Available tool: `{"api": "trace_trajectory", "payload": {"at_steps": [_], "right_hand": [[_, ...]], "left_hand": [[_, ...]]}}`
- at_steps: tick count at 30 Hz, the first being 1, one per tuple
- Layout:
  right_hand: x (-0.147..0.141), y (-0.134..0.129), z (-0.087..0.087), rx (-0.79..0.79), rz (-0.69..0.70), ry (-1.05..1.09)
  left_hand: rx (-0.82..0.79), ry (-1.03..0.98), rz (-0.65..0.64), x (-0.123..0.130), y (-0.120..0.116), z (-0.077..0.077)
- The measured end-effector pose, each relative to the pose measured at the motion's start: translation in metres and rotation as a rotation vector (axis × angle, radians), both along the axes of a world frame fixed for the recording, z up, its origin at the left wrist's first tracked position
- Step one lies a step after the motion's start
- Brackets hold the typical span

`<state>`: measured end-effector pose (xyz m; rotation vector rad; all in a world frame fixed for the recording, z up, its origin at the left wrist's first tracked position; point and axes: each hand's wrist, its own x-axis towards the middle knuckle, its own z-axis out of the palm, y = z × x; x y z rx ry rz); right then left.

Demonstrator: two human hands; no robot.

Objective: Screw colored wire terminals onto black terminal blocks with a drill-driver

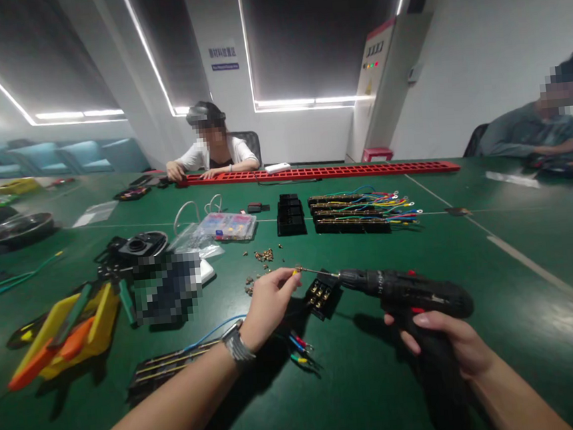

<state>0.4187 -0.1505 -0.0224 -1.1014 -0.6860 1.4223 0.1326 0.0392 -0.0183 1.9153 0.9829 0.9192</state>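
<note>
My right hand (451,341) is wrapped round the grip of a black cordless drill (408,291), whose long thin bit points left. At the bit's tip, my left hand (273,303) pinches what looks like a small brass-coloured screw (298,269), with a bit of yellow showing at the fingertips. Just below the bit lies a black terminal block (322,295) with brass contacts. Beyond my left hand several loose brass screws (264,255) are scattered. Under my left forearm is a black strip assembly (174,365) with brass bars; insulated wire ends (301,349) stick out near it.
Wired strip assemblies (351,212) and black blocks (290,214) stand further back, beside a clear parts box (230,226). On the left, a yellow bin (95,325) holds orange- and green-handled tools. A long red rack (323,170) crosses the far side, where two people sit.
</note>
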Motion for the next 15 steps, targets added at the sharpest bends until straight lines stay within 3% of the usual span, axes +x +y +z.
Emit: {"api": "trace_trajectory", "payload": {"at_steps": [6, 15], "right_hand": [[-0.0040, -0.0012, -0.0066, -0.032, -0.007, -0.045], [-0.0066, -0.0009, -0.0062, -0.032, -0.020, -0.013]], "left_hand": [[0.126, 0.067, 0.092, -0.0006, -0.0016, -0.0046], [0.126, 0.128, 0.122, -0.0002, 0.0006, -0.0061]]}}
